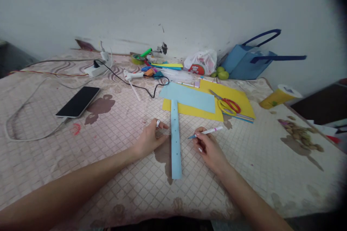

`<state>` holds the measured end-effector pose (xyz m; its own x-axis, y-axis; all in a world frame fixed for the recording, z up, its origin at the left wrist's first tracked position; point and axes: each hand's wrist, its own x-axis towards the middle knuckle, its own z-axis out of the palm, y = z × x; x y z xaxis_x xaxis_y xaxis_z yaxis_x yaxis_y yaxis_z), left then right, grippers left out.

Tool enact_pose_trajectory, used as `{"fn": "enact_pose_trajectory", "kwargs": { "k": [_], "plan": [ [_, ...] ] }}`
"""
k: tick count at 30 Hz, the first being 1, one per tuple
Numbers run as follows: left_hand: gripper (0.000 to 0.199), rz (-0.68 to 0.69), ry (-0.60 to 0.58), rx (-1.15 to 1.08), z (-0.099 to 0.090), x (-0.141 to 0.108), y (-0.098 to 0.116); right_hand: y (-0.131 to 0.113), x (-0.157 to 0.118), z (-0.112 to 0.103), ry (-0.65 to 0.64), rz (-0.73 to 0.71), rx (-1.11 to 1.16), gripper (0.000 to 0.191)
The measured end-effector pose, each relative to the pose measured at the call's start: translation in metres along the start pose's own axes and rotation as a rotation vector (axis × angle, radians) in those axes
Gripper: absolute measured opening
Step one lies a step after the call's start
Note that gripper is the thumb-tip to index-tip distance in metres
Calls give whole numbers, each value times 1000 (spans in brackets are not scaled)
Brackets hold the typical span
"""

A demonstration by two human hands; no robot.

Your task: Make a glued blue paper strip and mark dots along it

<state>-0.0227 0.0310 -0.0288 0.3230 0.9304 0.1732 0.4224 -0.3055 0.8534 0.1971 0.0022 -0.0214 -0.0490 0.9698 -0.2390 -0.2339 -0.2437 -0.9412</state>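
Note:
A narrow light blue paper strip point(176, 148) with several small dark dots down its length lies upright in the middle of the table. Its far end meets a larger light blue sheet point(189, 97), which rests on yellow paper point(241, 95). At the strip's left edge is my left hand point(152, 138), thumb and fingers apart, holding nothing. To the right of the strip, my right hand point(208, 146) grips a white marker point(210, 131), its blue tip pointing left toward the strip and apart from it.
Scissors point(227, 105) lie on the yellow paper. A phone point(78, 101) with a cable is at the left, near a power strip point(97, 68) and glue gun point(132, 75). At the back right stand a blue bag point(240, 61) and, nearer, a yellow roll point(279, 96).

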Motion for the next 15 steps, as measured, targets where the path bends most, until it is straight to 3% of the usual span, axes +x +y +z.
{"fn": "enact_pose_trajectory", "kwargs": {
  "k": [7,15],
  "plan": [
    [26,19,-41,-31,0,-2,3,3,-3,2,-1,-16,-109,19],
    [40,212,-194,-43,6,-16,17,10,-13,6,-100,-78,-297,16]
  ]
}}
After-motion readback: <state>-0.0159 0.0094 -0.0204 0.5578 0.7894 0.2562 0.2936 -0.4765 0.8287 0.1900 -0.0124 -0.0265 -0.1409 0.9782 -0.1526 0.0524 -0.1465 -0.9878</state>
